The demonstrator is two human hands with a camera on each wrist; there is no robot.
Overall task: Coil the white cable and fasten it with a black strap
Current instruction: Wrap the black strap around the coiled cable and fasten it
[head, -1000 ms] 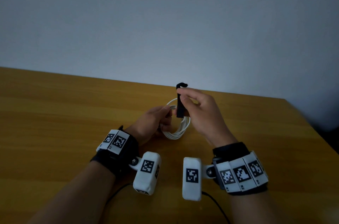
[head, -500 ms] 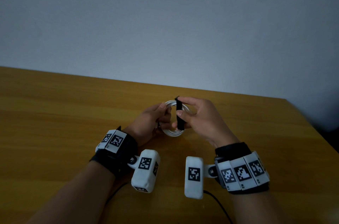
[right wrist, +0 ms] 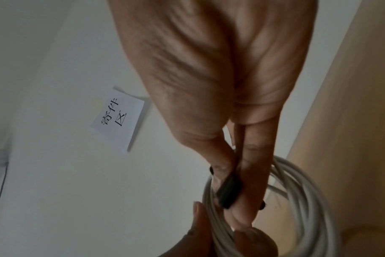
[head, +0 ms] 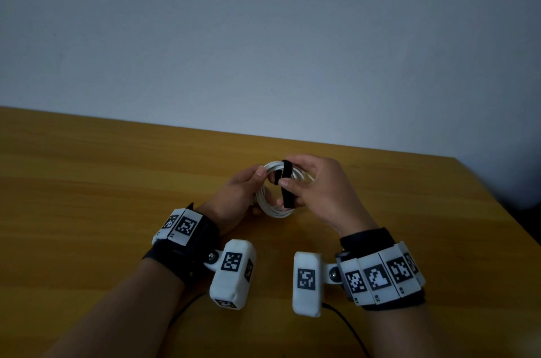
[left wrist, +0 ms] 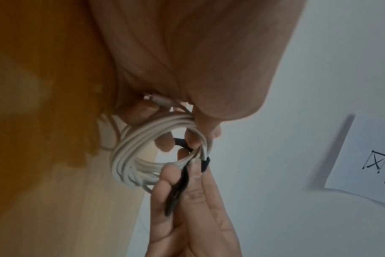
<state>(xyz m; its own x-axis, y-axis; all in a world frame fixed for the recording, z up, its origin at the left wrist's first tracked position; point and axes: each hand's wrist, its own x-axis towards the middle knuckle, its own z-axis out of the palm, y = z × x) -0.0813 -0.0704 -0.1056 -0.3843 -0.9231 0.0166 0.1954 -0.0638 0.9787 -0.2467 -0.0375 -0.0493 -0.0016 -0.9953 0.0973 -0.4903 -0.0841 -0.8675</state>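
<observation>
1. the right hand pinches a narrow black fabric strap between thumb and forefinger; its fingers are closed on the strap, which is draped over the top of the coil, with one short end tucked through the loop and the longer end hanging down in front.
2. the left hand grips the thin white round cable, already wound into a coil of several turns; its fingers curl round the bundle on its left side, with the thumb on the upper rim. a connector end shows near the left palm in the left wrist view.
3. the coil is held upright between both hands, just above the yellow-brown wooden bench, in front of the person.
4. handling, as a judgement: the cable looks light and springy, so the turns will likely spread if the left grip slackens. best to hold across all the turns, beside the strap. the strap looks soft and limp, best taken near its free end and pulled snug.
5. count: one cable, one strap, two hands. behind, a plain pale wall and one white paper note with printed characters.
</observation>
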